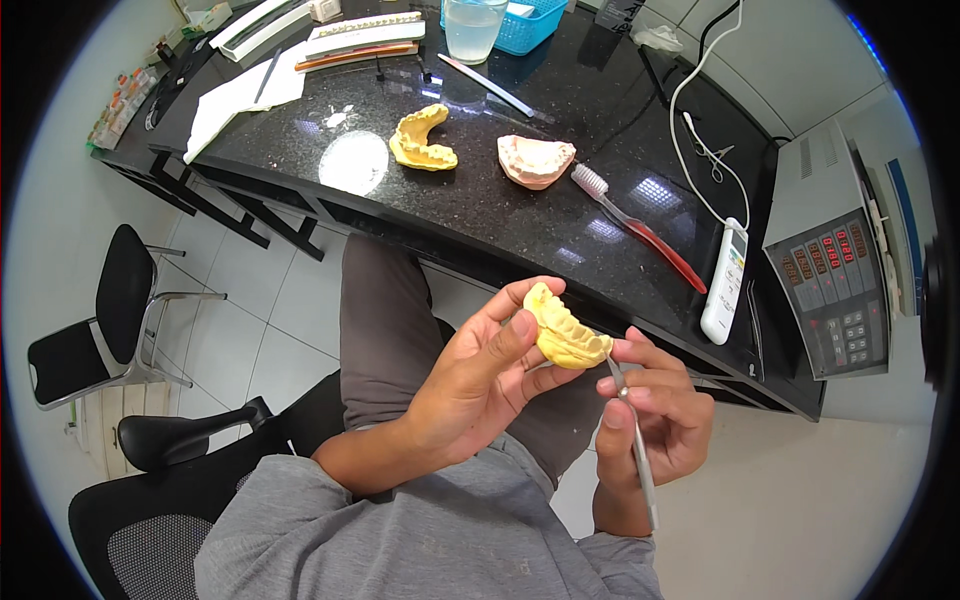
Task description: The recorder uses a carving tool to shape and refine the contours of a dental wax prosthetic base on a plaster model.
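Note:
My left hand (475,370) grips a yellow dental cast (566,335) between thumb and fingers, held above my lap in front of the table edge. In my right hand (660,415) is a slim metal dental carving tool (640,455). Its upper end meets the right end of the cast, where my right fingertips are also close; whether it touches cannot be made out. Across from my hands, a second yellow dental cast (425,140), horseshoe-shaped, lies on the black table. A pinkish-white dental cast (536,162) sits to its right, beside a red-handled toothbrush (640,228).
The black table (470,205) carries a cup of cloudy liquid (472,30), a blue basket (530,28), a white pen-like stick (487,85) and white paper (235,105). A white remote (726,285) lies near a control-panel machine (830,280). A black chair (125,285) stands left.

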{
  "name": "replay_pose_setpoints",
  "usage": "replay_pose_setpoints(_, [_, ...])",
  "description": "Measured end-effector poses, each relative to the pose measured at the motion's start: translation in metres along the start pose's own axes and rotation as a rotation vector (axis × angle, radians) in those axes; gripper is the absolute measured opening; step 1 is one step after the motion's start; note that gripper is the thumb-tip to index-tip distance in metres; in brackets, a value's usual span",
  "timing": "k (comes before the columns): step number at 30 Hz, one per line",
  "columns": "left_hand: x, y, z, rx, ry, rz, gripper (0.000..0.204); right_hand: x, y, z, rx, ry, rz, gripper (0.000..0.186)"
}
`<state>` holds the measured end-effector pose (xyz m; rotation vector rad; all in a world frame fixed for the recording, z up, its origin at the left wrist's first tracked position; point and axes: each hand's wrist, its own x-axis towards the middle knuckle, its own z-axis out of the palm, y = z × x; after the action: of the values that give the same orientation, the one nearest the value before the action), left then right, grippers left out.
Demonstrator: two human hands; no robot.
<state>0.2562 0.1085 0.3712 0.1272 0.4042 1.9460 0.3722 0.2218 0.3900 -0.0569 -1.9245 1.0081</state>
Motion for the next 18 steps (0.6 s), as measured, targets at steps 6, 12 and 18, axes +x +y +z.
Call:
replay_pose_setpoints(6, [-0.001,-0.001,0.000,0.042,-0.017,0.049,0.055,-0.006,-0.001,0.002,0.127,0.071,0.054,0.020])
replay_pose_setpoints(12, [0.000,-0.003,-0.011,-0.060,-0.118,0.032,0.045,-0.008,0.001,0.004,0.127,0.076,0.053,0.018])
replay_pose_setpoints(18, [-0.004,0.002,-0.004,0.398,-0.163,0.080,0.049,-0.011,0.002,0.007,0.120,0.086,0.053,0.018])
